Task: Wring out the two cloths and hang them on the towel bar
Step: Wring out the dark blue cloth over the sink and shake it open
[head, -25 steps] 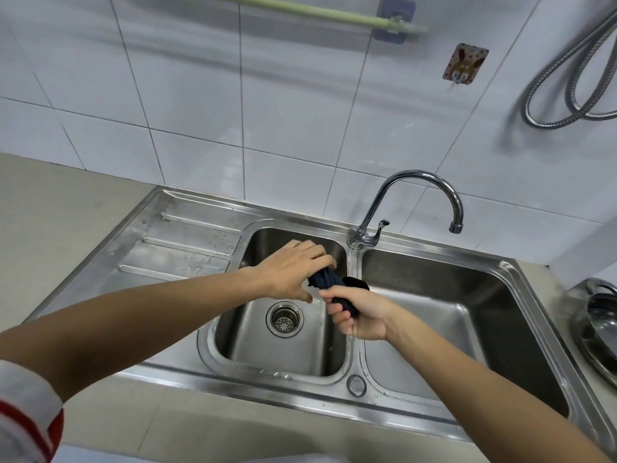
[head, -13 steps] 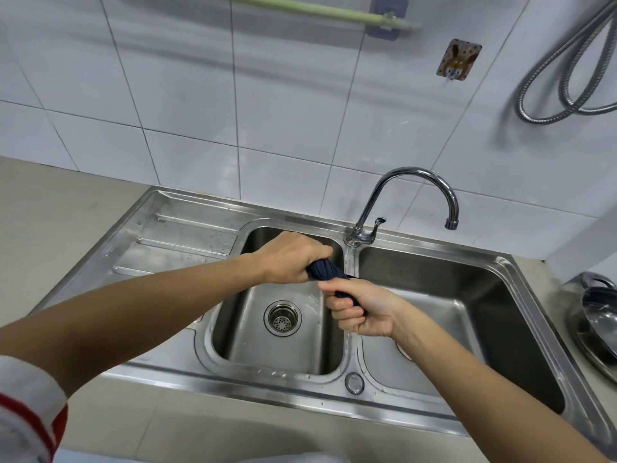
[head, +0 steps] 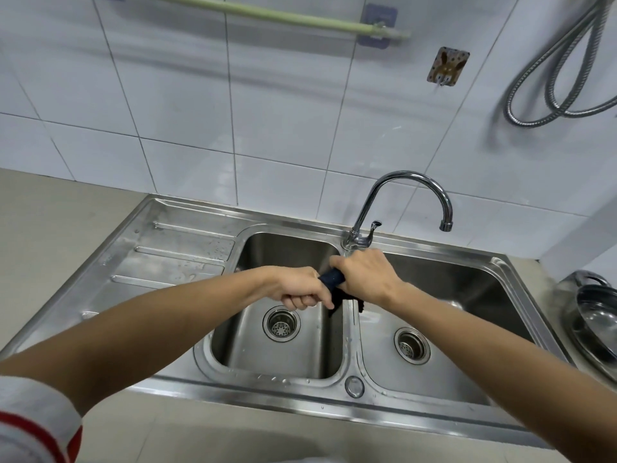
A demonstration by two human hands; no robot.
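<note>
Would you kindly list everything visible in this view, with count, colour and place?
Cloth: one, dark blue, twisted between both hands over the sink divider.
Towel bar: one, pale green, on the wall, bare.
Sink: one, steel, two basins, drainboard left.
Faucet: one, chrome, behind the divider.
Hook: one, patterned, on the wall.
Hose: one, metal, looped at right.
Pot lid: one, steel, far right.
Left hand: grips the cloth.
Right hand: grips the cloth.
</note>
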